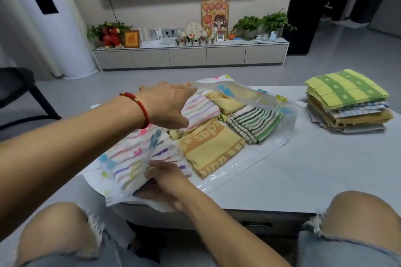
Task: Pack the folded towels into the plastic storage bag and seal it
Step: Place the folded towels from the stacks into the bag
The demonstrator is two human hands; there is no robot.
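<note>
The clear plastic storage bag (249, 158) with coloured flower prints lies flat on the low table (314, 169). Several folded towels rest inside it: a yellow lettered towel (210, 147), a green-and-dark striped towel (256, 123), a pastel striped towel (199, 110) and another striped towel (130, 158) under the plastic at the near left. My left hand (169, 104), a red bracelet on its wrist, reaches across and holds the bag's upper sheet raised at the far side. My right hand (167, 182) is at the near-left towel by the bag's mouth; its fingers are blurred.
A stack of folded towels (349, 102) sits on the table's far right. My bare knees flank the table's near edge. Beyond the table are grey floor, a long TV cabinet (191, 56) and a dark chair (19, 97) at the left.
</note>
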